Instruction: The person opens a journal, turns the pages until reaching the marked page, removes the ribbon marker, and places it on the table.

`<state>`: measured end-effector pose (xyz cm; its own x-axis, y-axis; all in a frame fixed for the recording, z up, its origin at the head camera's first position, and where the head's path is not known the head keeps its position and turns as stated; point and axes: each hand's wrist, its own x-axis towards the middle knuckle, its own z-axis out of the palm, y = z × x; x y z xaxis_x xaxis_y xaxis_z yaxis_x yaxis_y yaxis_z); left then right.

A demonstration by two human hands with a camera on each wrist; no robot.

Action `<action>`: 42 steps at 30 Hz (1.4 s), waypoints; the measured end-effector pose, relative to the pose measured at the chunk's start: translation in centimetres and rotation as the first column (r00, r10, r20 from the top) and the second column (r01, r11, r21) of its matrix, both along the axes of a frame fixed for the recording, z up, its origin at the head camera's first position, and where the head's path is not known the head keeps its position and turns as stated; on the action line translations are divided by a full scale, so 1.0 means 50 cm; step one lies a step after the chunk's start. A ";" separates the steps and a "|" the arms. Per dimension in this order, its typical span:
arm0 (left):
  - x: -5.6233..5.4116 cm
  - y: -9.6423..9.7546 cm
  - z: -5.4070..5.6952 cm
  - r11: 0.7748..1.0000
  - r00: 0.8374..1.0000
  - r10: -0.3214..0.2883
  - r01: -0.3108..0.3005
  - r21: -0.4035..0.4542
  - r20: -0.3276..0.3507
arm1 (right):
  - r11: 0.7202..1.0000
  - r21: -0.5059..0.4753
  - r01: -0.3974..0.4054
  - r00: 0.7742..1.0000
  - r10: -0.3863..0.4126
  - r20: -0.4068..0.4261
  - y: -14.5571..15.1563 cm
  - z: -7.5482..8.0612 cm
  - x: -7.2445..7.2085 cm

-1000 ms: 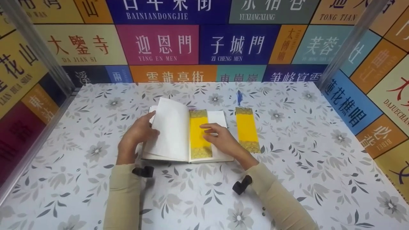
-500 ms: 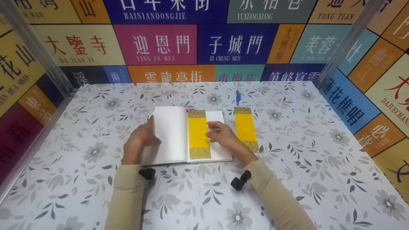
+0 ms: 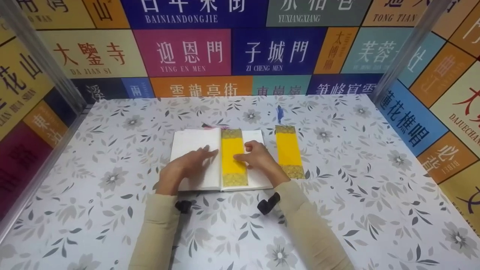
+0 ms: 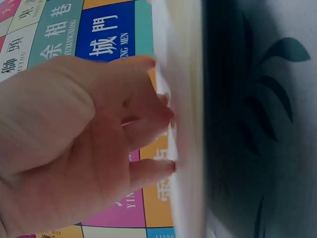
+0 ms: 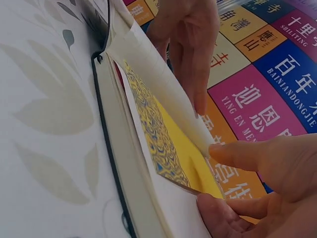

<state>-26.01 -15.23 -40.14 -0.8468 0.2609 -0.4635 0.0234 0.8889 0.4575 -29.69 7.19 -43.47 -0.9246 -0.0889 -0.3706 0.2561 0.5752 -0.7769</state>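
Note:
A notebook (image 3: 198, 180) lies open on the table, its pages blank white. On its right page, along the fold, rests a yellow bookmark (image 3: 231, 150) with gold patterned ends; pink threads show above the book's top edge. My left hand (image 3: 189, 165) is over the left page, and in the left wrist view its fairly straight fingertips (image 4: 171, 166) touch the paper. My right hand (image 3: 258, 157) is at the bookmark's right side, one digit reaching onto the yellow. In the right wrist view, two digits stand apart at the bookmark and the page beside the fold.
A second yellow bookmark (image 3: 288, 150) with a blue tassel (image 3: 279, 114) lies right of the notebook, close to my right wrist. A floral cloth (image 3: 240, 232) covers the table. Panels with large characters (image 3: 183, 52) stand behind and at both sides.
The raised left page has come down flat. My left hand has moved right from the book's outer edge toward the fold. The right hand stays by the bookmark, a digit now on the yellow.

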 end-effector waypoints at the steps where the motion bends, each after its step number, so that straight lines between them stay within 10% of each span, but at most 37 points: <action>1: 0.000 0.000 -0.002 1.000 1.000 -0.001 0.001 -0.009 0.005 | 1.000 0.021 -0.006 1.000 0.006 -0.008 -0.002 0.001 0.000; 11: 0.000 0.010 -0.007 0.998 0.994 0.057 -0.056 -0.009 0.095 | 0.988 0.156 0.020 0.999 -0.012 -0.050 -0.028 -0.003 0.010; 24: -0.011 0.020 -0.021 0.996 0.998 -0.047 0.051 -0.079 0.052 | 0.946 0.320 0.043 0.996 -0.016 -0.089 -0.046 0.005 0.017; 42: -0.009 0.021 -0.020 0.987 0.995 -0.091 0.096 -0.130 0.045 | 0.987 0.138 0.080 0.997 -0.081 0.003 -0.020 0.013 -0.007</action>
<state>-26.47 -14.17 -41.12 -0.8024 0.2726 -0.5309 0.0938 0.9362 0.3388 -30.04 6.20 -42.84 -0.9233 0.0376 -0.3822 0.3120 0.6535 -0.6896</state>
